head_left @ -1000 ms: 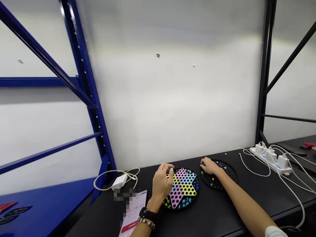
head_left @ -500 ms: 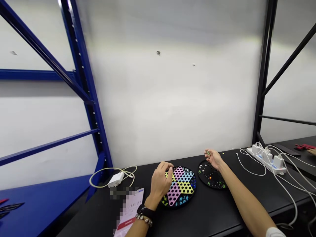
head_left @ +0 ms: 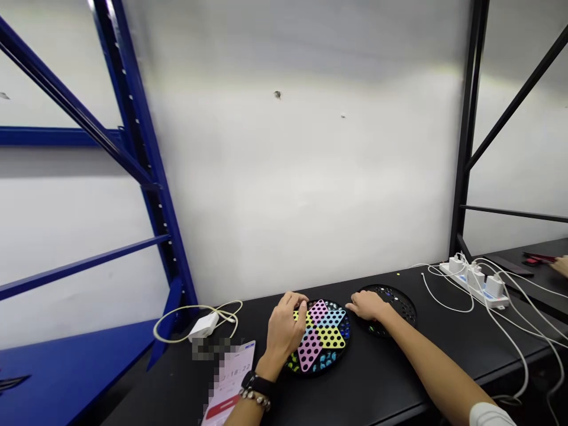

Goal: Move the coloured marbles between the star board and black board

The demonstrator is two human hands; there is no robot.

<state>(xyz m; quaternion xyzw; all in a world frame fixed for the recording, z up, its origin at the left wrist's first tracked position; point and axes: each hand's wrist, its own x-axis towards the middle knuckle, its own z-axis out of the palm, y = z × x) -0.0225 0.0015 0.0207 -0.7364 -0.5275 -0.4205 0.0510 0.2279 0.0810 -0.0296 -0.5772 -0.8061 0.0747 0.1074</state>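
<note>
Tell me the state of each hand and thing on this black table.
star board: flat, holding coloured pieces
round black board: flat, partly hidden
left hand: bent, by star board
right hand: over round black board, grip unclear
phone: lit
power strip: adapters plugged in
white charger: cable looped

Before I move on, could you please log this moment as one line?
left hand: at star board, hold unclear | right hand: over round black tray, hold unclear | phone: on black table

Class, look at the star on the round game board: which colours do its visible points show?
The star shows pink, yellow and light blue, best seen in the head view.
</note>
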